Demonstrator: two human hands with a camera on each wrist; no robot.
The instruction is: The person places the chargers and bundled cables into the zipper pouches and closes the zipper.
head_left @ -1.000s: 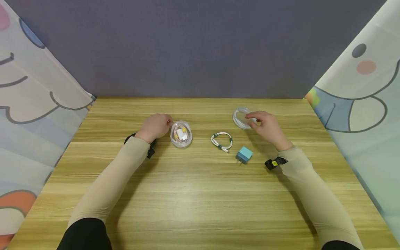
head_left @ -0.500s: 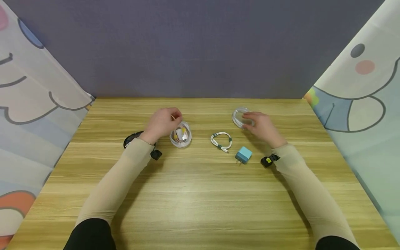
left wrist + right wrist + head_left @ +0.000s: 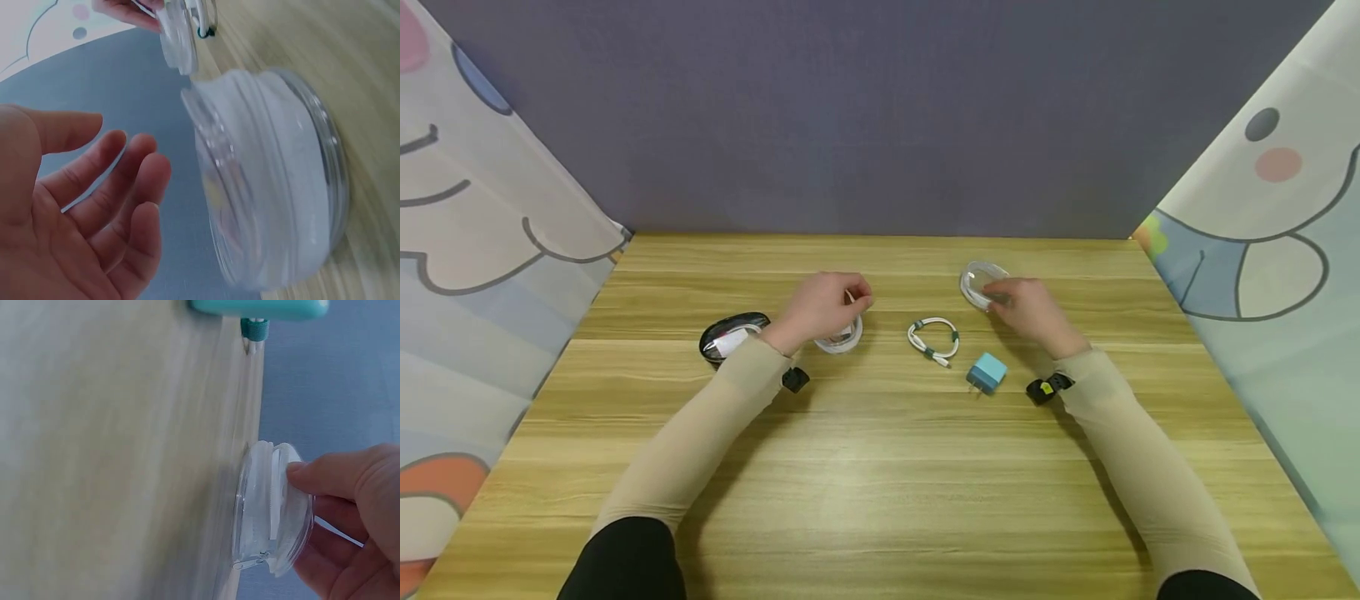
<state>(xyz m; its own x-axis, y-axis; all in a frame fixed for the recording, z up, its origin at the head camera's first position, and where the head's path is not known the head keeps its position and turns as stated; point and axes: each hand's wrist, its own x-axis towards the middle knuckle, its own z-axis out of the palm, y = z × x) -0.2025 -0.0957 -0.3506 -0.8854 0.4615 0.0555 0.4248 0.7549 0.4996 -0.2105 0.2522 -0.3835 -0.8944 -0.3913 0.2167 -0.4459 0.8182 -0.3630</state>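
My left hand hovers over a round clear zip case with a white band, its fingers loosely bent. In the left wrist view the fingers are apart from the case, with nothing in them; yellow and pink bits show through its clear lid. My right hand grips the edge of a second clear zip case on the table. Seen from the right wrist, the thumb presses the white-zippered rim of this case, fingers behind it; the zip pull hangs at its lower end.
Between the hands lies a coiled white cable with green ties. Nearer the front is a blue charger plug. A black oval case with white things in it sits beside the left wrist. A grey panel stands behind the table.
My left hand has moved right from the left edge of its clear case to above it, uncovering the black case. My right hand has shifted slightly left and closed onto its case's edge.
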